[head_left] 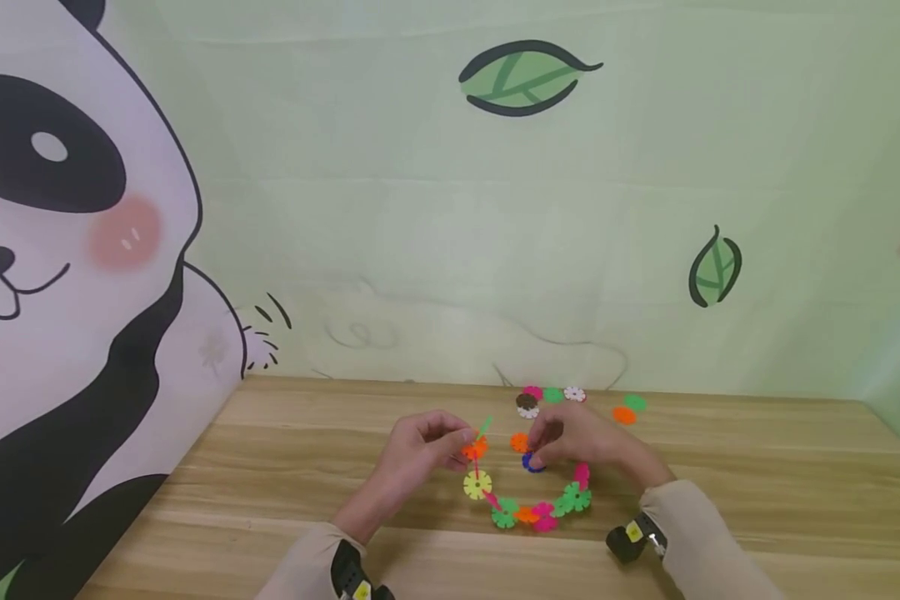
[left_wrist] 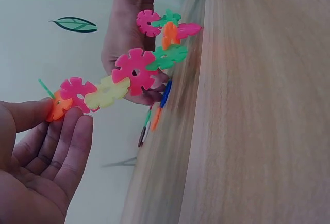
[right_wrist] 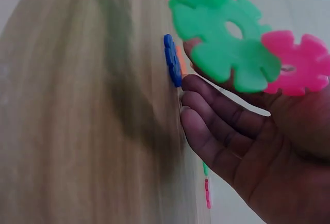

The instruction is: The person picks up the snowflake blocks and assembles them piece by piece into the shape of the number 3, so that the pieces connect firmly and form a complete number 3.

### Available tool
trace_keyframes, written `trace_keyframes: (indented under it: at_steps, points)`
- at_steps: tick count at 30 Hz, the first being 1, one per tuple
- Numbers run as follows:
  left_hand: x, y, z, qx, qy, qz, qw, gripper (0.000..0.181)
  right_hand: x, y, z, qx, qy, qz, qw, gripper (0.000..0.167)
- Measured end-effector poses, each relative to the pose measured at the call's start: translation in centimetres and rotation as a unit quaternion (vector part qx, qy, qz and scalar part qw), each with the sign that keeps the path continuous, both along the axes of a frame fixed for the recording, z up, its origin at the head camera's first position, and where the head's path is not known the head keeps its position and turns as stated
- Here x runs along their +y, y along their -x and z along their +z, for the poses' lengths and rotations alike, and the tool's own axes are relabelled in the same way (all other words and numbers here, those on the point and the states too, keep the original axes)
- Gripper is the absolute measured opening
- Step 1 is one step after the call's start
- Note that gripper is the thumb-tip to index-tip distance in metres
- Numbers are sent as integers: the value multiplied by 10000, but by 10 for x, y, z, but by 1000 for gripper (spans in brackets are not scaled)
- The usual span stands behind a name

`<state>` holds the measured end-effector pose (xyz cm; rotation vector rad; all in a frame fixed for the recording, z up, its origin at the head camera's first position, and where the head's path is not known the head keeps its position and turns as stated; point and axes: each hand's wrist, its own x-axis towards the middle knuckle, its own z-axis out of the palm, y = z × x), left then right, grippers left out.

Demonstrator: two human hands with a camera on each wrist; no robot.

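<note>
My left hand pinches an orange flower disc at one end of a curved chain of linked discs; a thin green disc stands edge-on from it. Pink, yellow, green and orange discs make up the chain, which curves round toward my right wrist. My right hand is low over the table, its fingertips at the edge of a loose blue disc. No grip on that disc shows, and the chain's green discs partly cover the thumb in the right wrist view.
Behind the blue disc lies a loose orange disc. Farther back are brown, white, green and pink discs. An orange disc and a green one lie at the right. A panda-print cloth hangs behind the wooden table.
</note>
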<state>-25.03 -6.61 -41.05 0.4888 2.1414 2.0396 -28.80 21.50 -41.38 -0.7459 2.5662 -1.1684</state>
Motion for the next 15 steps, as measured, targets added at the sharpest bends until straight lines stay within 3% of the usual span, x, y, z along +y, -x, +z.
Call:
trace_keyframes:
  at_steps: [4, 15]
  points:
    - [0, 0, 1, 14, 3, -5, 10000, 21, -1, 0, -2, -23, -84, 136, 9999, 21]
    - [-1, 0, 1, 114, 114, 17, 9999, 18, -3, 0, -3, 36, -177, 15, 9998, 23]
